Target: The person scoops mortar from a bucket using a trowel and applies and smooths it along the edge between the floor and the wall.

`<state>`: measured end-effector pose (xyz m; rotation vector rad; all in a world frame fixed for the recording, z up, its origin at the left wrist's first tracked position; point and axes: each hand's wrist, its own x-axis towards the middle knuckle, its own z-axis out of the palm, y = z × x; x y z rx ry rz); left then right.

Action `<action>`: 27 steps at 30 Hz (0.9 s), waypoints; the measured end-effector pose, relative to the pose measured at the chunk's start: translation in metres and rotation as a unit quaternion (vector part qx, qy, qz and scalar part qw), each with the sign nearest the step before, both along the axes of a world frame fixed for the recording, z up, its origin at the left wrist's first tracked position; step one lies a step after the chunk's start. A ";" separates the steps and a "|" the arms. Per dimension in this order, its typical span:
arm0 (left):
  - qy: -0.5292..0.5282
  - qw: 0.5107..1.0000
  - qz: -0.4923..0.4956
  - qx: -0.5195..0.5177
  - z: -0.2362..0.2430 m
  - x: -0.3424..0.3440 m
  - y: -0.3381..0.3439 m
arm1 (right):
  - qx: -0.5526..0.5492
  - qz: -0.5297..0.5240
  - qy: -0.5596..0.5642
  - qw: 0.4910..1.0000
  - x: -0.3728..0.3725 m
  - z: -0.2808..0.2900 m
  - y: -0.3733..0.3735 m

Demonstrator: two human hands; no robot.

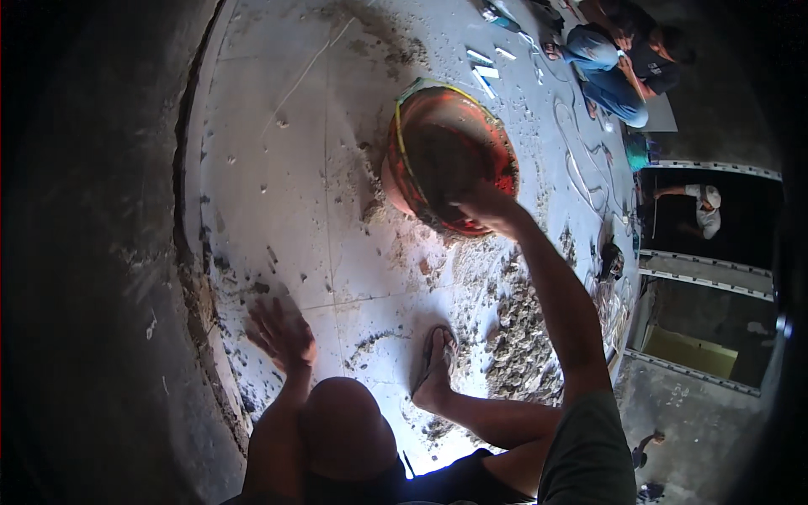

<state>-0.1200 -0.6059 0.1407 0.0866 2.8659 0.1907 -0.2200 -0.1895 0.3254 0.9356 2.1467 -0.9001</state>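
My left hand [282, 333] is open, its fingers spread over the pale tiled floor by the wall edge; it holds nothing. My right hand [491, 209] reaches over the near right rim of a round red-orange basin [503, 160], with its fingers inside. They look curled, but they are in shadow and whatever they grip is hidden. The basin leans to one side on the floor, its rim smeared with yellow and green. Grey-brown wet mix, like mortar, coats its inside.
Clumps of rubble or mortar [526, 341] lie right of my sandalled foot [436, 362]. Beyond are white strips [482, 71] and a loose pale cable [581, 172]. A person in jeans [619, 71] sits far right; another in a white top [705, 210] is in a doorway. A rough wall [101, 252] borders the left.
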 end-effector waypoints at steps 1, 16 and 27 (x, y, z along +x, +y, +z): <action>0.022 0.999 -0.007 0.028 -0.003 0.000 0.009 | -0.064 -0.065 0.022 0.996 0.010 0.006 0.019; 0.041 0.999 -0.015 0.029 -0.006 0.005 0.017 | -0.128 -0.328 0.151 0.924 0.072 0.036 -0.016; 0.013 1.000 -0.014 -0.007 -0.019 0.005 0.003 | -0.236 -0.414 0.315 0.820 0.078 0.006 -0.063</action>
